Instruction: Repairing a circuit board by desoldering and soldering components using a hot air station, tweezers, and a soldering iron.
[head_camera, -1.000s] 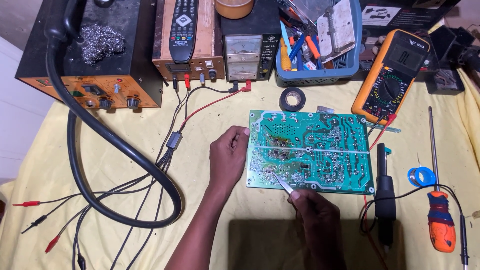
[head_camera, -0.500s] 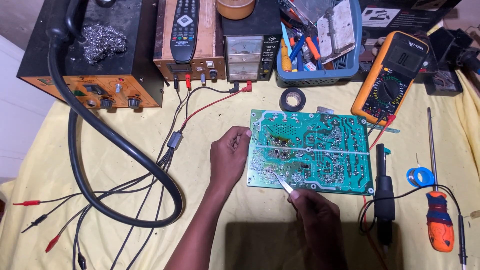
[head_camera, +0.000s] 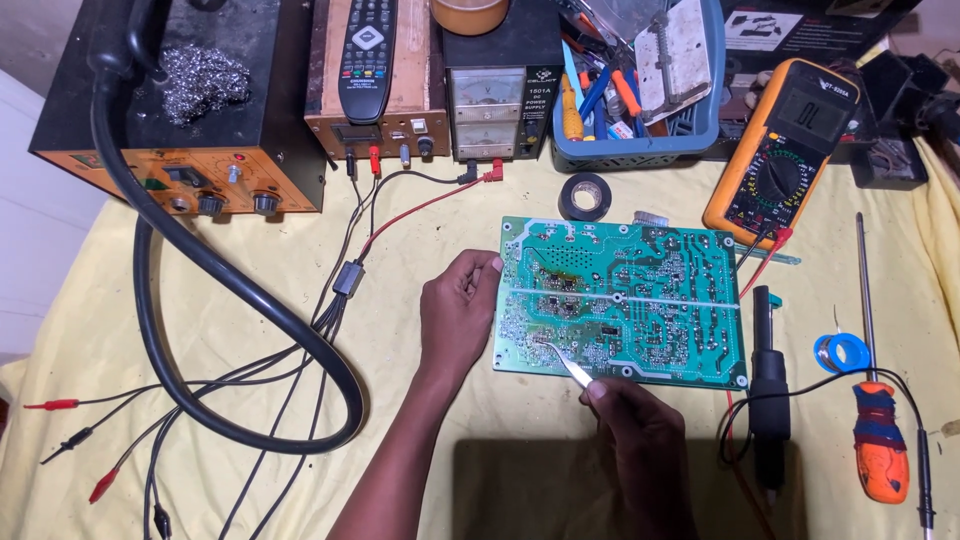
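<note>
Two hands were seen at a green circuit board (head_camera: 640, 300) (solder side up) on the yellow surface (head_camera: 250, 250): the left hand (head_camera: 458, 310) steadied its edge, the right hand (head_camera: 640, 430) had fingers pinched on tweezers (head_camera: 565, 362). A black tape roll (head_camera: 586, 196) and an orange multimeter (head_camera: 780, 150) were placed nearby.

One head-worn view only, looking steeply down from above the near edge of the yellow-covered worktop (head_camera: 120, 340). Faces the far edge, where a black-and-orange box (head_camera: 170, 120), a small power supply (head_camera: 490, 100) and a blue basket (head_camera: 640, 150) line up along the top of the frame. Close enough to catch both forearms rising from the bottom edge, with left hand (head_camera: 458, 310) and right hand (head_camera: 640, 440) beside the green circuit board (head_camera: 640, 300) near centre. No second view to share anything with.
</note>
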